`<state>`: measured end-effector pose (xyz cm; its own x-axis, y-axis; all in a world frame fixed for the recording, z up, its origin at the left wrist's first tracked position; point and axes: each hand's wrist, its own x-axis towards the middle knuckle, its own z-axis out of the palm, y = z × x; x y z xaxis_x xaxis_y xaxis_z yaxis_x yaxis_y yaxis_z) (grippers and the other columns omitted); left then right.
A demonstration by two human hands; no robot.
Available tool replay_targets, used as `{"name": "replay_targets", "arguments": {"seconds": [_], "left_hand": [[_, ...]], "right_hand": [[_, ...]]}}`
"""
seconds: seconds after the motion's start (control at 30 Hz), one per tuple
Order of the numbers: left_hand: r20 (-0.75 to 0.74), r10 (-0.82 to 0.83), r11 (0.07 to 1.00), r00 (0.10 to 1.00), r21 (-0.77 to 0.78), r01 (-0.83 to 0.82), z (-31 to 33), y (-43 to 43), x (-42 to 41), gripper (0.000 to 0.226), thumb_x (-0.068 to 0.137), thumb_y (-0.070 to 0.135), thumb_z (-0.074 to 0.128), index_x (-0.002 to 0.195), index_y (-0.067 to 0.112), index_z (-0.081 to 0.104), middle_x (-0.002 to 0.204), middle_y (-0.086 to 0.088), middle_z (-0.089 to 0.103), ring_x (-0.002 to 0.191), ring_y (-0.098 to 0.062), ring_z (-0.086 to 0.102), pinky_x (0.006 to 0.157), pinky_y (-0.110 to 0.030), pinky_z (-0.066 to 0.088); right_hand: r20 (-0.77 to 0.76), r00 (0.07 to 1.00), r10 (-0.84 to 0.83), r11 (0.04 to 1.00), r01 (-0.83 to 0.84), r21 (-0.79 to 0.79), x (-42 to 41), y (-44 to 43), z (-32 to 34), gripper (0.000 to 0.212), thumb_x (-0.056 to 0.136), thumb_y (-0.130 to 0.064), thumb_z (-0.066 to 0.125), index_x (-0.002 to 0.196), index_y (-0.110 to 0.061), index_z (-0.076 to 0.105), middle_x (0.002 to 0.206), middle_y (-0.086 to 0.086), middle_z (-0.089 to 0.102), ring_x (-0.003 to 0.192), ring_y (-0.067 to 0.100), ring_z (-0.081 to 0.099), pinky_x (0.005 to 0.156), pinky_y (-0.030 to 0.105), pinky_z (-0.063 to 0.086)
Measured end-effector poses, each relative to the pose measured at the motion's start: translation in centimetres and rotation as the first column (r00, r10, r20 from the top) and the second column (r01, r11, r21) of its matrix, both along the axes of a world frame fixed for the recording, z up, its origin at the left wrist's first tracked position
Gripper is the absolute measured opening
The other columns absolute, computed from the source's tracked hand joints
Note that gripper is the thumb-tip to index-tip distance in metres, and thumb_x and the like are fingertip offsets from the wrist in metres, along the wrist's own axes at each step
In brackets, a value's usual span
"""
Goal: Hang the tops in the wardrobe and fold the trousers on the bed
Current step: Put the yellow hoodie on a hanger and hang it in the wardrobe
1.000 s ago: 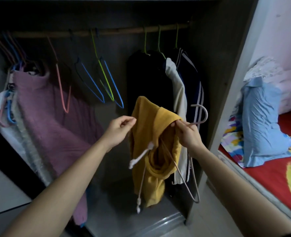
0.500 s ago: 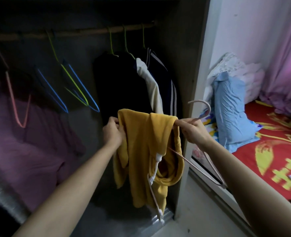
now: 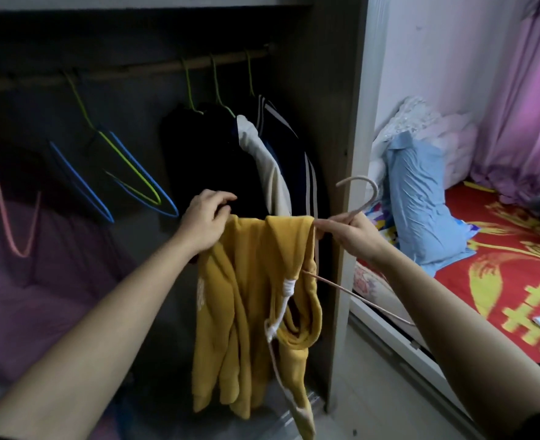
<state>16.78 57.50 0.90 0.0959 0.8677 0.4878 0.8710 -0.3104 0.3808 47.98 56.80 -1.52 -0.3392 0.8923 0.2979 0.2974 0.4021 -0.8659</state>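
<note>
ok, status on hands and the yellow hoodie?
Left hand grips yellow hoodie, top edge. Right hand pinches hoodie plus beige wire hanger. Hanger not yet on wooden rail.

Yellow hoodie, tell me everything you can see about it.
The yellow hoodie looks like thick, soft mustard fleece with white drawstrings. It hangs limp and crumpled before the open wardrobe, stretched at the top between the left hand, which grips one edge, and the right hand, which pinches the other together with a pale pink hanger.

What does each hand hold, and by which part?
Left hand grips the yellow hoodie by its top edge; right hand pinches that edge's other end plus the pink hanger, just below its hook.
</note>
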Motion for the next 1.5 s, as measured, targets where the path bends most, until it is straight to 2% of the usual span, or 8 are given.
{"name": "replay_targets", "arguments": {"seconds": [0.2, 0.4, 0.57, 0.73, 0.9, 1.07, 1.2, 1.5], "left_hand": [[0.127, -0.281, 0.892, 0.951, -0.331, 0.308, 0.4, -1.3, 1.0, 0.048, 0.094, 0.058, 0.048, 0.073, 0.021, 0.070, 0.064, 0.018, 0.061, 0.062, 0.004, 0.055, 0.063, -0.024, 0.043], [0.155, -0.299, 0.901, 0.942, -0.278, 0.332, -1.8, -1.6, 0.1, 0.012, 0.093, 0.032, 0.065, 0.099, 0.028, 0.074, 0.087, 0.018, 0.069, 0.086, 0.009, 0.062, 0.074, -0.008, 0.041], [0.318, -0.172, 0.966, 0.932, -0.131, 0.223, -2.5, -1.1, -1.0, 0.010, 0.092, 0.025, 0.066, 0.094, 0.033, 0.073, 0.090, 0.010, 0.071, 0.083, 0.005, 0.063, 0.076, -0.012, 0.043], [0.449, -0.202, 0.946, 0.871, -0.142, 0.293, -2.2, -1.1, 2.0, 0.017, 0.097, 0.026, 0.060, 0.091, 0.032, 0.075, 0.089, 0.015, 0.074, 0.083, 0.006, 0.065, 0.073, -0.008, 0.046], [0.358, -0.081, 0.963, 0.930, -0.213, 0.165, -2.1, -1.1, 5.1, 0.034, 0.097, 0.046, 0.043, 0.092, 0.022, 0.067, 0.091, 0.003, 0.069, 0.091, -0.018, 0.064, 0.082, -0.039, 0.052], [-0.066, 0.063, 0.976, 0.996, -0.205, -0.075, -2.6, -1.9, 5.9, 0.068, 0.063, 0.094, 0.046, 0.084, 0.029, 0.052, 0.084, 0.009, 0.059, 0.076, -0.011, 0.056, 0.061, -0.029, 0.044], [0.102, 0.270, 0.956, 0.958, -0.146, -0.254, -3.0, -1.5, 4.8, 0.064, 0.065, 0.086, 0.051, 0.073, 0.023, 0.058, 0.081, 0.006, 0.064, 0.081, -0.022, 0.061, 0.068, -0.034, 0.050], [0.191, 0.280, 0.957, 0.941, 0.017, -0.288, -2.0, -1.9, 4.2, 0.051, 0.068, 0.074, 0.055, 0.073, 0.023, 0.056, 0.073, 0.010, 0.060, 0.068, -0.012, 0.055, 0.056, -0.027, 0.037]], "right_hand": [[-0.028, 0.995, 0.099, 0.995, -0.098, 0.007, -1.7, 0.9, 2.0, 0.032, 0.097, -0.020, 0.062, 0.067, -0.018, 0.074, 0.047, -0.006, 0.051, 0.043, 0.009, 0.041, 0.048, 0.014, 0.037], [-0.097, 0.992, 0.077, 0.988, -0.089, -0.129, -1.5, 1.7, 1.0, 0.034, 0.097, -0.033, 0.062, 0.077, -0.008, 0.073, 0.055, 0.003, 0.056, 0.046, 0.013, 0.046, 0.043, 0.021, 0.037], [0.282, 0.953, -0.106, 0.991, 0.079, 0.107, -0.6, 2.3, -0.8, 0.054, 0.100, -0.061, 0.032, 0.084, -0.025, 0.070, 0.063, 0.000, 0.061, 0.060, 0.009, 0.059, 0.065, 0.026, 0.046], [0.235, 0.958, -0.167, 0.983, 0.146, 0.108, -2.6, 2.0, -3.3, 0.056, 0.102, -0.062, 0.025, 0.081, -0.026, 0.063, 0.066, -0.003, 0.058, 0.063, 0.012, 0.057, 0.064, 0.035, 0.046], [0.133, 0.987, -0.094, 0.994, 0.085, 0.069, -5.4, 1.3, -5.5, 0.050, 0.106, -0.051, 0.023, 0.091, -0.020, 0.059, 0.080, 0.005, 0.063, 0.077, 0.019, 0.062, 0.078, 0.045, 0.053], [0.047, 0.979, -0.197, 0.963, 0.184, 0.199, -5.7, 0.9, -7.7, 0.043, 0.108, -0.041, 0.024, 0.097, -0.016, 0.058, 0.087, 0.002, 0.059, 0.080, 0.017, 0.056, 0.077, 0.048, 0.049], [0.115, 0.875, -0.471, 0.848, 0.412, 0.334, -4.8, 0.4, -11.1, 0.037, 0.103, -0.043, 0.032, 0.131, -0.028, 0.051, 0.129, -0.003, 0.046, 0.121, 0.014, 0.041, 0.104, 0.044, 0.037], [-0.057, 0.793, -0.607, 0.794, 0.601, -0.091, -6.4, -1.7, -15.2, 0.127, 0.068, -0.075, 0.068, 0.153, -0.037, -0.019, 0.163, -0.005, -0.019, 0.151, 0.017, -0.012, 0.118, 0.047, -0.003]]}}
